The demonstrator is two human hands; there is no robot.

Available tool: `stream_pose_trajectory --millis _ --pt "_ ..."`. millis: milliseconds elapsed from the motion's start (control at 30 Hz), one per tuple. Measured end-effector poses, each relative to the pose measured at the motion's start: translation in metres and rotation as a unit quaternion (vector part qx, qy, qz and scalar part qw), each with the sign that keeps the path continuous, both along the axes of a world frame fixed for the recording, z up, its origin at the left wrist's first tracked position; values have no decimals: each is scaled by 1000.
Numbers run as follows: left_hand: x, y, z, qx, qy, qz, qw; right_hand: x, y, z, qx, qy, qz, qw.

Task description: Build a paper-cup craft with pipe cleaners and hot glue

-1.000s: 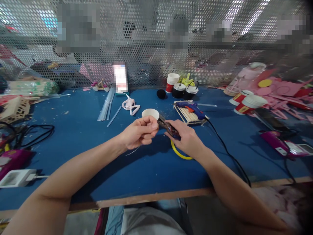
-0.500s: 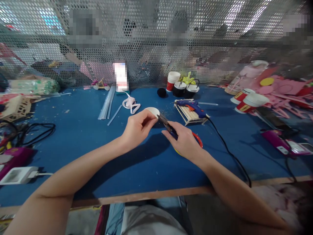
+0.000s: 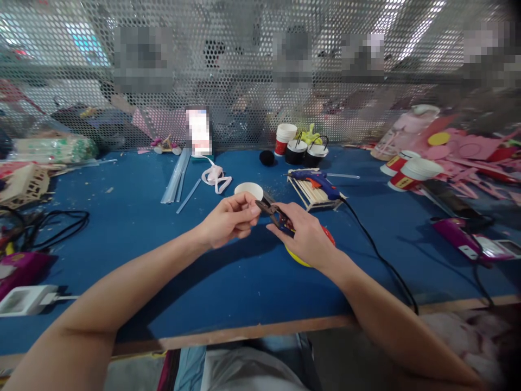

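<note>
My right hand [image 3: 303, 231] is closed around a pair of pliers [image 3: 269, 208] with dark jaws pointing left. My left hand [image 3: 233, 218] has thumb and fingers pinched together right at the jaw tips; whatever is between them is too small to make out. Just behind the fingers is a cup with a white round top [image 3: 248, 190], its lower part mostly hidden by my hands. Under my right hand, a red and yellow curved object [image 3: 299, 257] shows only in part.
A blue glue gun [image 3: 321, 182] lies on a small stick rack [image 3: 311, 195], its black cord running to the front edge. Behind stand black cups [image 3: 296, 153], white cups [image 3: 286, 136] and a black ball [image 3: 267, 158]. White ribbon [image 3: 217, 176] and clear sticks [image 3: 176, 176] lie left.
My left hand has turned and lowered slightly, its fingertips now at the plier tips in front of the cup. The plier jaws point more to the left, and more of the cup's top shows.
</note>
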State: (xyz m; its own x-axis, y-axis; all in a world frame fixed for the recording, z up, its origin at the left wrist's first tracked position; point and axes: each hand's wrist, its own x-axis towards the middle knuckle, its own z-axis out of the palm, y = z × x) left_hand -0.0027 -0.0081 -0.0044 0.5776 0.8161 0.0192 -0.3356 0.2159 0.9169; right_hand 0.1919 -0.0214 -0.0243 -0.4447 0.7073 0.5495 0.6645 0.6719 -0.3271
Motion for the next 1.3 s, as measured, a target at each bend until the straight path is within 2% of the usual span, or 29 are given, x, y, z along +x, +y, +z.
stream_pose_trajectory --millis 133,167,233,267,333,367,400,433,500,600,667,767,867,1067,1100,1167,1233,1300 --pt "-1 0 1 -32 30 -33 998 1 0 -1 7 -1 3 1000" --pt "0 0 2 -11 54 -17 998 1 0 -1 1 -4 -1 1000" --pt "2 -1 1 86 124 74 986 -1 -2 -1 -19 -8 -22 1000" --pt "3 -2 0 154 160 135 966 -2 -2 -1 -30 -9 -34 999" --pt "6 -4 -1 284 214 239 904 -6 -4 0 -41 -7 -50 998" --pt "6 -5 -2 327 228 268 877 -7 -5 0 -40 -5 -51 998" --pt "7 -6 -3 350 234 278 863 -8 -6 0 -35 -3 -48 998" --pt "7 -7 -3 353 234 275 863 -8 -6 1 -31 -3 -42 999" --pt "6 -6 -3 305 214 235 898 -7 -6 2 -28 -9 -30 999" --pt "3 -3 -1 166 118 121 971 -3 -3 3 -19 -16 -18 1000" --pt "1 -1 1 81 50 46 994 -1 -1 4 -8 -20 -10 1000" --pt "-2 1 3 -7 -5 -26 1000 2 1 6 -4 -28 2 1000" --pt "-4 2 4 -55 -26 -57 997 3 1 7 2 -32 9 999" --pt "-3 1 5 -49 -9 -65 997 4 1 6 23 -27 15 999" --pt "-2 1 5 -26 14 -46 999 4 1 5 22 -25 9 999" --pt "1 -1 4 61 80 47 994 3 1 2 14 -24 -13 1000" --pt "3 -4 3 183 155 179 954 1 1 -1 5 -21 -37 999" --pt "5 -6 1 284 203 269 898 -1 1 -3 3 -16 -50 999"
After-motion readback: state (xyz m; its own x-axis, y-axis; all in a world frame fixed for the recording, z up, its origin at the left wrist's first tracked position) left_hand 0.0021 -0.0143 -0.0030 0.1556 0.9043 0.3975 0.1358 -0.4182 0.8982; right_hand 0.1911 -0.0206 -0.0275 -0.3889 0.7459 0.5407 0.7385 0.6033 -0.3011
